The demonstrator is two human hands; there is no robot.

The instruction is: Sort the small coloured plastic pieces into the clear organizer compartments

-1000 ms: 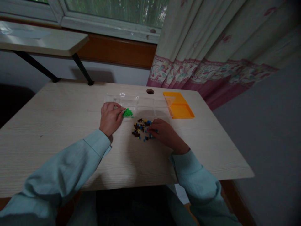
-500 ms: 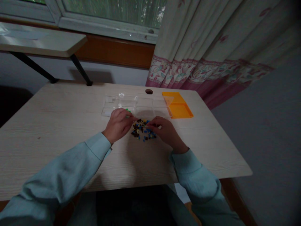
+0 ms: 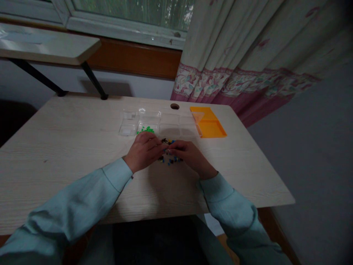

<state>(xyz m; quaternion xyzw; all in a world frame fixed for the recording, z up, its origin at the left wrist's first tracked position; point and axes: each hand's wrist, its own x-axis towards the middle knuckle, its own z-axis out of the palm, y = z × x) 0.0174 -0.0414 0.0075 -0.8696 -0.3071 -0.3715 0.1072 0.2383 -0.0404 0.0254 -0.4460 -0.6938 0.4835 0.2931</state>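
Observation:
A pile of tiny black, blue and yellow pieces [image 3: 171,161] lies on the table, partly covered by my hands. Over it, the fingertips of my left hand [image 3: 145,151] and my right hand [image 3: 191,156] meet. The left fingers are pressed together and hide whatever may be in them. Thumb and forefinger of the right hand are pinched; anything between them is too small to name. Just behind stands a clear plastic compartment box [image 3: 170,118]. Small green pieces [image 3: 147,129] sit in one of its front compartments, near my left knuckles.
An orange tray [image 3: 211,129] lies at the box's right end, partly under its clear edge. The pale wooden table [image 3: 91,154] has a cable hole [image 3: 174,106] at the back. A raised shelf [image 3: 55,46] stands back left; a curtain [image 3: 220,66] hangs behind.
My left hand has moved right and slightly toward me, covering part of the pile and uncovering the green pieces. My right hand has shifted slightly left, so the fingertips now meet.

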